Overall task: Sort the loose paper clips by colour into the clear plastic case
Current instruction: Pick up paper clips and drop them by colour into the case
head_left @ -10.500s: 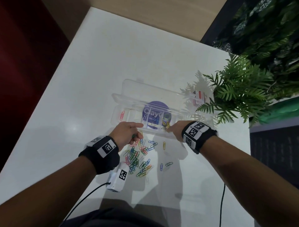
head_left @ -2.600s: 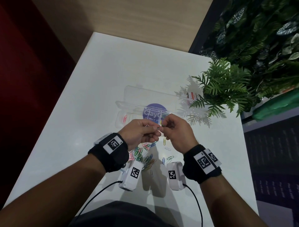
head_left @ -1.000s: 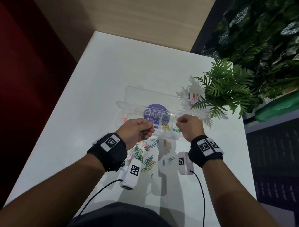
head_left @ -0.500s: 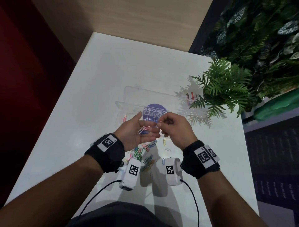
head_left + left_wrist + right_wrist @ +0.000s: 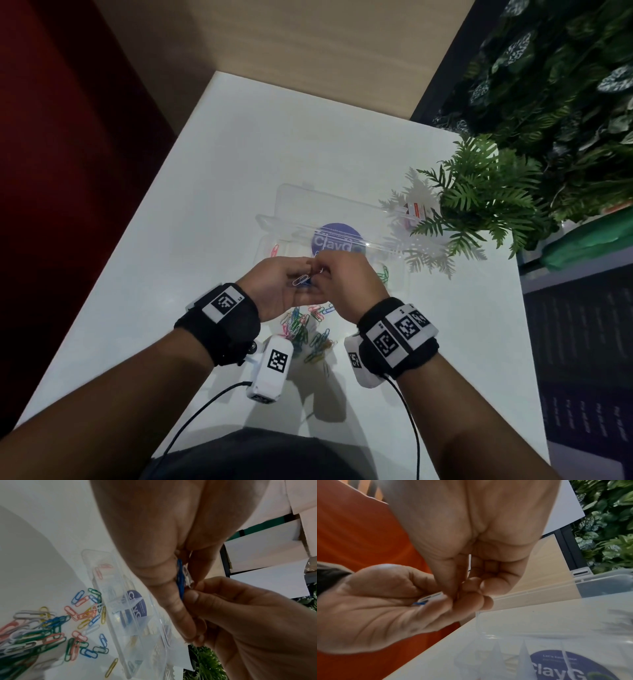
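Note:
My left hand [image 5: 297, 278] is raised palm up in front of the clear plastic case [image 5: 342, 209], its lid open. It cups a white paper clip [image 5: 301, 280] and a blue paper clip [image 5: 180, 577], with the thumb laid along them. My right hand [image 5: 320, 271] meets it, and its thumb and fingertips [image 5: 192, 597] pinch the ends of those clips; which one they grip I cannot tell. Pink clips [image 5: 274, 250] lie in the case's left compartment and green clips [image 5: 385, 274] in its right one. The loose clips [image 5: 305, 330] lie heaped on the table under my wrists.
A white table [image 5: 239, 154] holds everything; its left edge drops to a dark red floor. A fern [image 5: 486, 198] overhangs the case's right end. A purple round label [image 5: 337, 236] shows through the case. Cables trail from the wrist cameras toward my body.
A second ago my right hand was over the case's right compartment. It has come back to my left palm, and my left fingers have curled closer round the clips.

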A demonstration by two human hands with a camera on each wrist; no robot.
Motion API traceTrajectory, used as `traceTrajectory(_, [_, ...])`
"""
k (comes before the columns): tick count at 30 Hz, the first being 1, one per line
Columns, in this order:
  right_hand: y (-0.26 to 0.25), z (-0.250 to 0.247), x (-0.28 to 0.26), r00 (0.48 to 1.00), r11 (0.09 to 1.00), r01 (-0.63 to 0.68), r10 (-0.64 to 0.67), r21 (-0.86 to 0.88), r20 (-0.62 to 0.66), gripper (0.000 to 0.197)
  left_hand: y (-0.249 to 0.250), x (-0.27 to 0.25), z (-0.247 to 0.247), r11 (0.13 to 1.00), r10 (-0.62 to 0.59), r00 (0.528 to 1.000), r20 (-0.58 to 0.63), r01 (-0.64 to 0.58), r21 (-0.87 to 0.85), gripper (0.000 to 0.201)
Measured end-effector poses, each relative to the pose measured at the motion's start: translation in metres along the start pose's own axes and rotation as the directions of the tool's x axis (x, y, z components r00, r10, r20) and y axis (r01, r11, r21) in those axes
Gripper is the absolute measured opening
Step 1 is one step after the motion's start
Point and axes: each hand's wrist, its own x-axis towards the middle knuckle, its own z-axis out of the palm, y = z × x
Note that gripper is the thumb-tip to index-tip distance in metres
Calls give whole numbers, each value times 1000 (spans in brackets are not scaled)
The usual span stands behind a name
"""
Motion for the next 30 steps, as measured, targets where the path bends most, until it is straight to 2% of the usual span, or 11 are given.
traceTrajectory(3, [-4,0,4,1000,1000,1,-1,-3,23,6,1,-8,-10,1000,5,1000,-12,-5,20,31])
traceTrajectory(9, [-17,13,19,994,999,-17,21,-39,112,12,3,-24,-35,994,28,999,-38,-24,102,25])
traceTrajectory(12, [-27,18,27,991,999,-31,29,10,130,9,5,-31,-49,993,38,997,-62,-31,117,26])
traceTrajectory(16, [-30,20,47,992,992,-102,97,70,76,8,11,-37,-66,998,55,984,-167,-58,-15,24])
traceTrajectory(18, [-29,25,63,987,984,-155,151,92,55,9,14,-39,-74,993,38,976,-216,-60,-98,30])
traceTrajectory(22, [-25,41,95,964,958,-265,262,111,43,12,19,-40,-80,980,31,974,-225,-74,-186,41])
traceTrajectory(26, [-24,52,110,936,928,-352,346,126,64,11,21,-41,-79,972,41,976,-215,-89,-219,34])
traceTrajectory(28, [-27,49,104,941,930,-336,338,151,13,13,22,-42,-79,977,45,977,-210,-87,-195,38])
traceTrajectory(30, [-34,41,90,969,955,-234,245,183,-43,14,21,-39,-80,984,47,977,-206,-81,-159,51])
